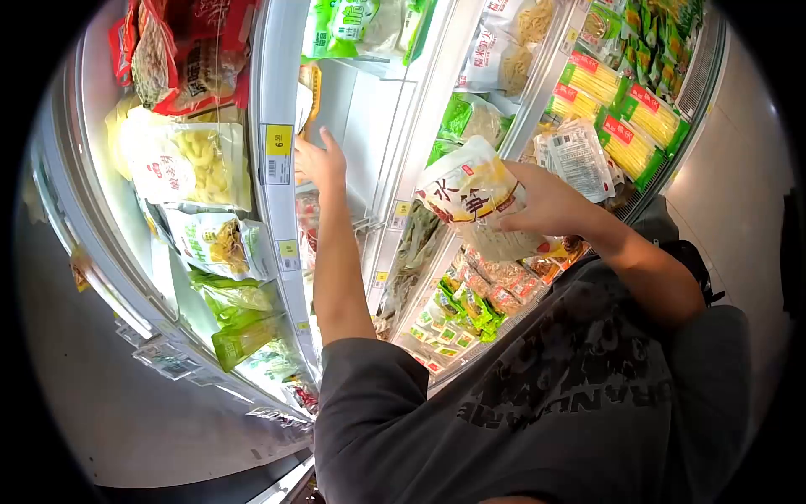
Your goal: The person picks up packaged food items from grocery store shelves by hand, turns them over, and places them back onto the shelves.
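My right hand [546,202] is closed around a clear and white plastic bag of bamboo shoots [474,197], printed with large dark characters. The bag is held up in front of the chiller shelves, near my chest. Farther left, my left hand [321,162] reaches in at a shelf behind its price rail [277,151]. Its thumb stands apart from the fingers, whose tips are partly hidden by the rail. Just above that hand is an orange-edged packet [312,88]; whether the fingers touch it is hard to see.
Bags of pale yellow food [200,164] and red packets [201,59] fill the shelf at the left. Green-and-yellow packs [630,139] lie at the upper right, with shrink-wrapped packs [504,281] lower down. Shelf rails with price tags run between the levels. Tiled floor [739,168] lies right.
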Tool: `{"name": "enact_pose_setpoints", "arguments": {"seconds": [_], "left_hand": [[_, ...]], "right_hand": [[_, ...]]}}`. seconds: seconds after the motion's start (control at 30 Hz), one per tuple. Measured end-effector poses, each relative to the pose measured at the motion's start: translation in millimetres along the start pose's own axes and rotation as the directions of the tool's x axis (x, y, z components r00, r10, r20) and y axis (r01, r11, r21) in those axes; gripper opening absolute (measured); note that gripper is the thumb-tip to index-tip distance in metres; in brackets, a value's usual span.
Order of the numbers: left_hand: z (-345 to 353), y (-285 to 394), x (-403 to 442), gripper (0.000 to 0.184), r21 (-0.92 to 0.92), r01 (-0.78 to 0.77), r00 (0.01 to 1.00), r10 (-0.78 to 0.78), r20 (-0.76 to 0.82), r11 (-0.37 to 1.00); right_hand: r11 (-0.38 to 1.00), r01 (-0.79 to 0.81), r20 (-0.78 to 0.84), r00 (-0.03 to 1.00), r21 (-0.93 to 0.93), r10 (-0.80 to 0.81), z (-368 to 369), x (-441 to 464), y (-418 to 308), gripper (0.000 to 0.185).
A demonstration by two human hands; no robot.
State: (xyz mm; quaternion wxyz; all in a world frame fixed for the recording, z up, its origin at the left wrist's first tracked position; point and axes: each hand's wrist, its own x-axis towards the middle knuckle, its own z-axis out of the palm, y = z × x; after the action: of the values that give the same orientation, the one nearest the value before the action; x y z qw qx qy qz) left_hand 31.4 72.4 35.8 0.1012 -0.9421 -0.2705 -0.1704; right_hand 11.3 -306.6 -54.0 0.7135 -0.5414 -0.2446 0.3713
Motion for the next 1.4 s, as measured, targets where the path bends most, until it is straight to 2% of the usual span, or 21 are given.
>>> {"name": "enact_pose_setpoints", "arguments": {"seconds": [0.07, 0.1, 0.13, 0.2, 0.27, 0.3, 0.33, 0.4, 0.43, 0.57, 0.67, 0.77, 0.87, 0.9, 0.97, 1.07, 1.2, 1.23, 1.3, 1.37, 1.4], "left_hand": [[-1.9, -5.9, -19.0, 0.092, -0.037, -0.023, 1.000, 0.022, -0.017, 0.999], [-1.0, -12.1, -31.4, 0.090, -0.091, -0.128, 0.989, 0.120, -0.088, 0.988], [-14.8, 5.1, -49.2, 0.073, -0.154, -0.094, 0.991, 0.077, -0.111, 0.984], [-31.9, 11.8, -80.0, 0.052, -0.437, -0.288, 0.958, 0.260, -0.125, 0.852], [-46.9, 23.7, -116.3, 0.049, -0.831, 0.004, 0.976, 0.178, 0.124, 0.557], [-50.8, 23.3, -131.7, 0.053, -0.923, 0.207, 0.953, 0.145, 0.265, 0.324], [-58.2, 26.3, -146.4, 0.057, -0.917, 0.388, 0.911, 0.109, 0.397, 0.094], [-77.1, 37.2, -155.7, 0.058, -0.759, 0.586, 0.810, 0.245, 0.534, -0.283], [-89.8, 41.1, -159.0, 0.054, -0.792, 0.561, 0.827, 0.210, 0.522, -0.241], [-90.2, 18.8, -134.9, 0.047, -0.860, 0.473, 0.880, 0.056, 0.472, -0.192], [-78.2, -0.1, -105.4, 0.043, -0.871, 0.428, 0.894, -0.030, 0.448, -0.243], [-60.7, -22.8, -82.6, 0.037, -0.891, 0.373, 0.921, -0.011, 0.389, -0.260], [-24.0, -62.6, -53.5, 0.043, -0.882, 0.408, 0.906, -0.014, 0.423, -0.235], [-18.0, -67.1, -50.3, 0.044, -0.912, 0.374, 0.920, -0.060, 0.388, -0.167], [4.9, -68.6, -54.6, 0.043, -0.970, 0.241, 0.955, -0.174, 0.242, -0.028], [6.2, -50.6, -62.2, 0.054, -0.964, 0.266, 0.901, -0.353, 0.253, -0.012], [-15.4, -34.1, -74.2, 0.083, -0.943, 0.331, 0.879, -0.355, 0.319, -0.028], [-16.0, -32.5, -81.3, 0.084, -0.939, 0.344, 0.879, -0.361, 0.312, 0.026], [4.8, -42.2, -84.1, 0.087, -0.933, 0.314, 0.908, -0.341, 0.242, 0.175], [-1.7, -30.3, -98.3, 0.084, -0.775, 0.337, 0.928, -0.330, 0.176, 0.535], [-0.8, -28.2, -102.4, 0.082, -0.630, 0.309, 0.947, -0.290, 0.138, 0.712]], "right_hand": [[1.000, 0.012, -0.012, 1.000, 0.001, -0.012, 2.1, 3.6, 9.4, 0.068], [0.998, 0.031, 0.025, 0.999, 0.054, -0.033, 0.6, 5.1, 2.7, 0.066], [0.997, 0.014, 0.066, 0.998, 0.076, -0.019, -4.2, 6.2, -9.6, 0.066], [0.997, -0.007, 0.071, 0.997, 0.070, 0.002, -6.2, 14.5, -24.2, 0.068], [0.990, 0.138, 0.036, 0.990, -0.011, -0.138, -4.3, 33.0, -29.8, 0.074], [0.990, 0.129, 0.057, 0.989, 0.061, -0.133, -1.7, 46.9, -31.0, 0.074], [0.984, 0.120, 0.081, 0.988, 0.128, -0.131, 2.9, 60.6, -35.0, 0.074], [0.973, 0.092, 0.142, 0.982, 0.213, -0.124, 14.8, 81.2, -48.5, 0.071], [0.949, 0.044, 0.172, 0.980, 0.311, -0.102, 23.9, 93.8, -57.7, 0.069], [0.972, 0.158, 0.271, 0.941, 0.174, -0.202, 52.4, 150.0, -87.3, 0.068], [0.982, 0.189, 0.123, 0.975, -0.006, -0.186, 74.3, 182.8, -105.7, 0.060], [0.982, 0.183, 0.153, 0.973, -0.050, -0.174, 82.8, 229.7, -101.5, 0.059], [0.870, 0.479, 0.220, 0.842, 0.118, -0.493, 89.2, 273.1, -76.5, 0.052], [0.874, 0.472, 0.210, 0.848, 0.118, -0.487, 90.6, 276.2, -75.3, 0.052], [0.859, 0.480, 0.259, 0.865, -0.178, -0.430, 94.8, 283.4, -70.8, 0.053], [0.841, 0.402, 0.157, 0.916, -0.361, -0.370, 108.7, 301.0, -54.8, 0.053], [0.859, 0.328, 0.037, 0.939, -0.394, -0.341, 129.1, 337.1, -33.0, 0.048], [0.900, 0.376, 0.082, 0.927, -0.219, -0.367, 128.4, 342.5, -27.1, 0.048], [0.897, 0.395, 0.098, 0.919, -0.197, -0.383, 134.2, 357.1, -20.9, 0.051], [0.879, 0.400, 0.070, 0.916, -0.261, -0.396, 135.9, 345.3, -25.5, 0.054], [0.807, 0.542, 0.081, 0.838, -0.233, -0.539, 139.4, 363.7, -10.8, 0.055]]}}
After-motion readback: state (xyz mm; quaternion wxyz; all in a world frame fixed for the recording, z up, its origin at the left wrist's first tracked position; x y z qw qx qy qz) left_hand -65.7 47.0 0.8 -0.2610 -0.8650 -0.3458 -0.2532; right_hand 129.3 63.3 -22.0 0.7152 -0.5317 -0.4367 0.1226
